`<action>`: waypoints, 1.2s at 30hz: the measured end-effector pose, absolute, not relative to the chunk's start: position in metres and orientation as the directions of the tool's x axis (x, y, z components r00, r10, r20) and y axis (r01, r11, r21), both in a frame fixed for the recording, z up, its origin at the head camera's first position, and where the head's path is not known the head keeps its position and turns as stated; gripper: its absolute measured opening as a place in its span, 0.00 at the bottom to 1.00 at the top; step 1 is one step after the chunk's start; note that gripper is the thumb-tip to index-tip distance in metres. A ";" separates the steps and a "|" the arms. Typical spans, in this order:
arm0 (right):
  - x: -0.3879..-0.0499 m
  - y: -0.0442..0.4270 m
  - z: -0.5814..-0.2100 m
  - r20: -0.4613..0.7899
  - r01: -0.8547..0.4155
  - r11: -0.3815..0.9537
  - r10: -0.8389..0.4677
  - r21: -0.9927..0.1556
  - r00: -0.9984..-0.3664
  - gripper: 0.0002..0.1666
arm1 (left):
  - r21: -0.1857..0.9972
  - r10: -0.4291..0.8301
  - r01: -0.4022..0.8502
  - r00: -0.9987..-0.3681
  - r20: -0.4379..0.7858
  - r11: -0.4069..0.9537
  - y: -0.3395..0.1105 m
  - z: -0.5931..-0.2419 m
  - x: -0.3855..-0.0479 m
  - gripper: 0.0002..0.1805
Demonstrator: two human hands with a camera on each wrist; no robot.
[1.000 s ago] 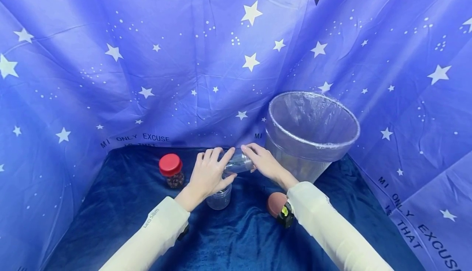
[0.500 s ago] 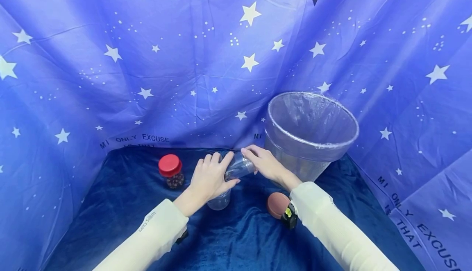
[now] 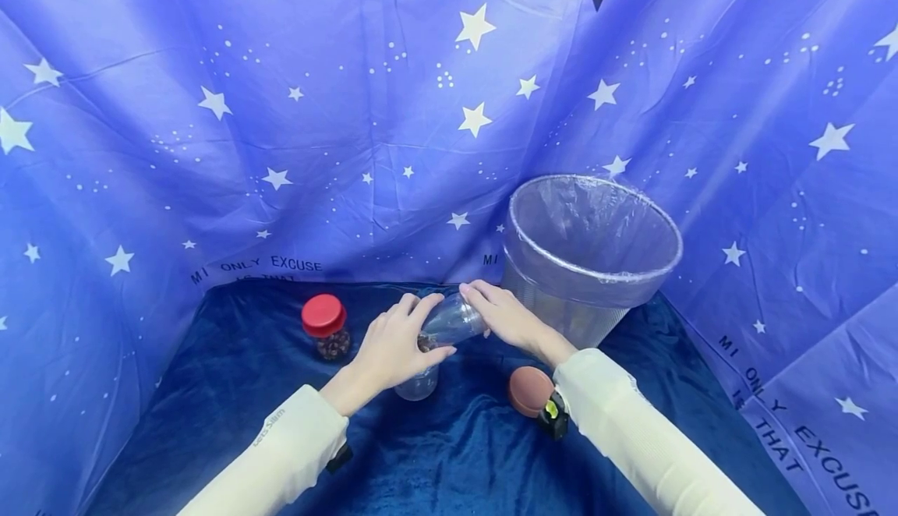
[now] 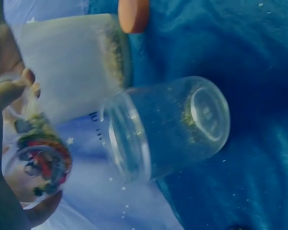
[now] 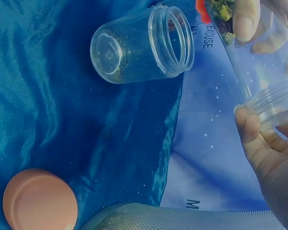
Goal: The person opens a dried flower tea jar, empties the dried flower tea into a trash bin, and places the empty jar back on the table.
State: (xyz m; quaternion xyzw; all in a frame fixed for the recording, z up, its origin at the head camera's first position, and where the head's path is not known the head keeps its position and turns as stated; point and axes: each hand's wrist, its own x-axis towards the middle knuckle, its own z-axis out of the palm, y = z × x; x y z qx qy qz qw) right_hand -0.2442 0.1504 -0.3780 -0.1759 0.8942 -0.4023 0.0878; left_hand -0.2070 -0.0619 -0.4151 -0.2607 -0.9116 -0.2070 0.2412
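Note:
My left hand (image 3: pixel 389 348) and right hand (image 3: pixel 510 316) hold a clear jar (image 3: pixel 456 319) tilted above the cloth. Around its lower left end, where green, yellow and red dried bits (image 4: pixel 41 165) lie, the left hand's fingers and thumb are curled. The right hand grips the higher end, beside the threaded rim (image 5: pixel 274 103). Below the left hand a second clear jar (image 3: pixel 417 386) stands upright without a lid; a few small crumbs (image 4: pixel 188 115) show at its bottom. The left hand hides its top in the head view.
A red-lidded jar (image 3: pixel 325 315) with dark brown contents stands on the left. An orange-brown lid (image 3: pixel 529 391) lies near my right wrist. At the back right stands a mesh bin (image 3: pixel 596 298) with a clear liner. Blue velvet cloth (image 3: pixel 449 454) covers the table; a starry curtain (image 3: pixel 379 111) surrounds it.
The held jar has become more tilted, its left end lower. My left hand has shifted slightly down and left, uncovering more of the jar and its contents. The standing jar remains in place.

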 end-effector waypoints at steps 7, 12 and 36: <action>-0.244 0.149 -0.376 -0.061 -0.187 0.673 -0.328 -0.715 -0.943 0.32 | 0.113 0.351 0.579 -0.626 0.697 0.808 -0.060 -0.428 -0.204 0.43; -0.241 0.148 -0.377 -0.102 -0.148 0.701 -0.302 -0.698 -0.948 0.36 | 0.013 0.378 0.580 -0.547 0.748 0.815 -0.058 -0.435 -0.204 0.43; -0.233 0.137 -0.382 0.150 -0.242 0.762 -0.189 -0.601 -0.970 0.28 | 0.098 0.320 0.623 -0.523 0.790 0.776 -0.053 -0.431 -0.204 0.42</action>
